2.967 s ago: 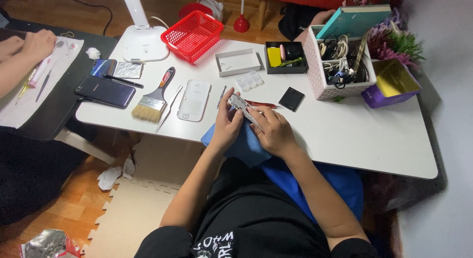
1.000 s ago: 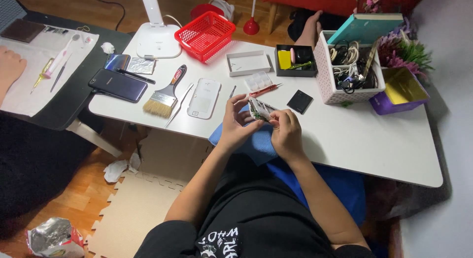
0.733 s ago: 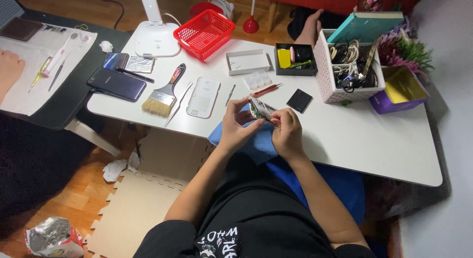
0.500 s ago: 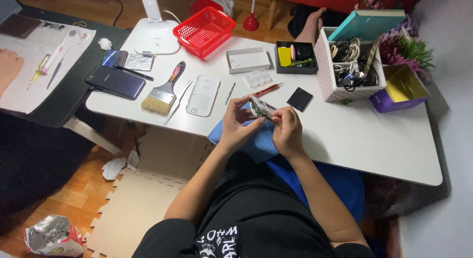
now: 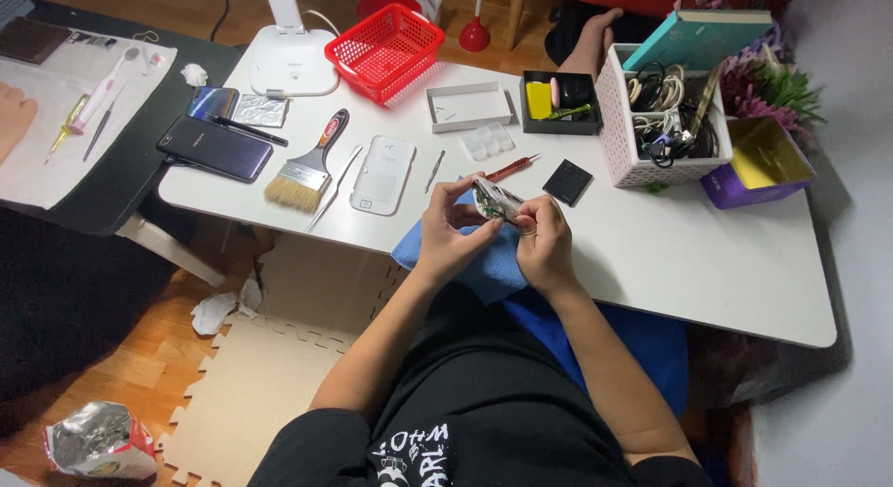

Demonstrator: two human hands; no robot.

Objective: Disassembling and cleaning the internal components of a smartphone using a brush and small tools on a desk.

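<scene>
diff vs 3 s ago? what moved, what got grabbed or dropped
Both hands, left hand and right hand, drew the small opened device back from the table toward the body, over the blue cloth. Nothing let go. A co-worker's hand at far left pulled back off the paper. Brush, white phone back and red basket unchanged.
</scene>
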